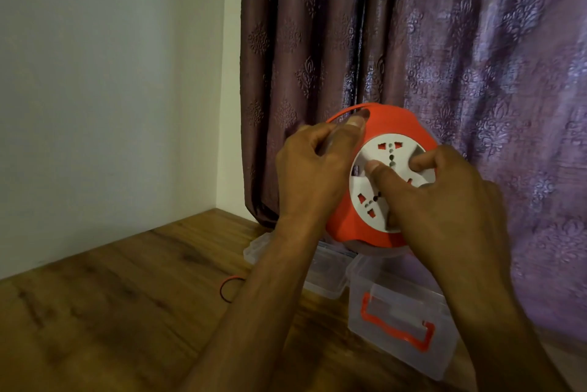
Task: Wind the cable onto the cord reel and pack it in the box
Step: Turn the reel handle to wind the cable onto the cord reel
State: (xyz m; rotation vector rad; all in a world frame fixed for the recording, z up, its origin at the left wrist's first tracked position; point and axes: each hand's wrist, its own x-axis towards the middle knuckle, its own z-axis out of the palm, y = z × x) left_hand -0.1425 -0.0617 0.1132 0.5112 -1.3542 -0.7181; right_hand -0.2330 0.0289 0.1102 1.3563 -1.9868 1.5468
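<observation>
An orange cord reel [349, 223] with a white socket face [394, 150] is held up in front of the curtain. My left hand [314, 169] grips its upper left rim, thumb near the top where the orange cable [346, 110] runs along the edge. My right hand [444, 194] rests on the white face with the thumb and a finger pressing it. A loop of the cable [227, 288] lies on the table beside my left forearm. Below the reel stands a clear plastic box [397, 334] with an orange handle.
A second clear plastic piece [324, 277], perhaps the lid or another box, lies behind my left forearm. The wooden table [111, 312] meets a white wall [111, 89] on the left and a purple patterned curtain [476, 58] at the back.
</observation>
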